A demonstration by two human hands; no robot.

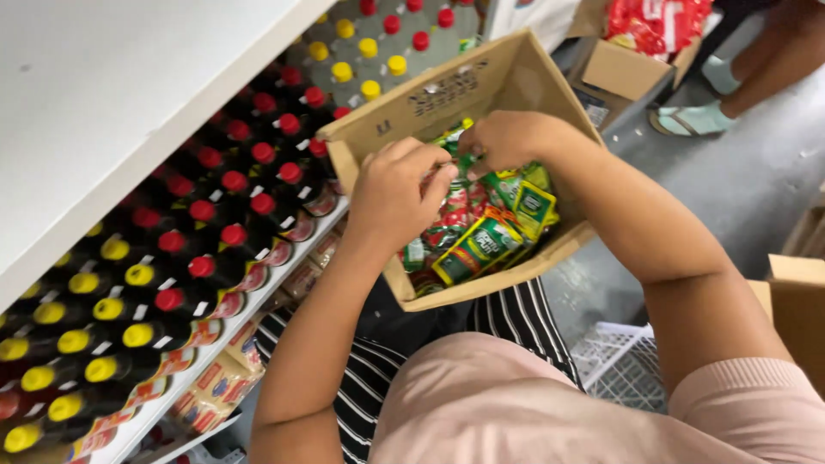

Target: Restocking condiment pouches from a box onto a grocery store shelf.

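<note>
Both hands reach into a brown cardboard box (516, 73) resting on the lap. The left hand (397, 191) and right hand (507, 142) curl their fingers, pinching glossy green and red sachets (481, 245) heaped inside. Dark bottles (223, 215) with round red and yellow caps fill the white shelf (129, 77).

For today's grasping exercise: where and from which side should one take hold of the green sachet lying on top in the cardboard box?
Probably pinch the green sachet by its upper short edge, coming from above through the open top of the cardboard box; it lies flat and slanted on the pile, its edges exposed.
</note>
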